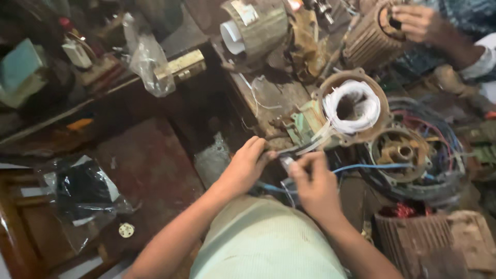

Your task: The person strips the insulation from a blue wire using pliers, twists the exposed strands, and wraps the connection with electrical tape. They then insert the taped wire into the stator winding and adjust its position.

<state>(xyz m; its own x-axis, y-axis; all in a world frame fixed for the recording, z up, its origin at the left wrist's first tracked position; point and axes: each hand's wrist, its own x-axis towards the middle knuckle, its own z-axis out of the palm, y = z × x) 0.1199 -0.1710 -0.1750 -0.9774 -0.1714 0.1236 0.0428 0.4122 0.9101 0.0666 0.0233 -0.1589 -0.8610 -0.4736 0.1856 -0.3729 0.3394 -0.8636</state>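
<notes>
My left hand (247,166) and my right hand (315,182) meet over my lap, both pinching the ends of thin wires (287,161). White sleeved leads run from my fingers up to a motor stator (353,106) with white-wrapped windings. A blue wire (368,167) trails from my right hand toward the right. Exactly which strand each hand pinches is blurred.
Another person's hand (417,21) rests on a ribbed motor housing (371,39) at top right. A rusty end cover (400,151) lies on a coil of coloured wires (439,135). A second ribbed housing (408,238) stands lower right. Plastic bags (147,58) and clutter fill the left bench.
</notes>
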